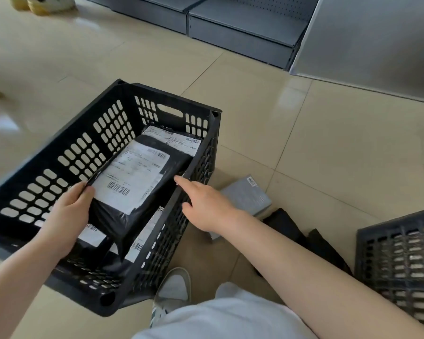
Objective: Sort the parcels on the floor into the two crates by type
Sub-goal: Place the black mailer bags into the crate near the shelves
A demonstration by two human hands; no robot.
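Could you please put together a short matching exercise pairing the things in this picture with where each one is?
Things:
1. black bag parcel
2. grey box parcel
3. right hand
4. second crate

Places:
A. at the picture's right edge
B. on the floor, outside the crates
C. over the near rim of the black crate
D. held by the left hand inside that crate

Pairs: 1-D, 2-B, 3-C, 4-A

Grey shelving (240,28) far side; shoes (47,4) top left.
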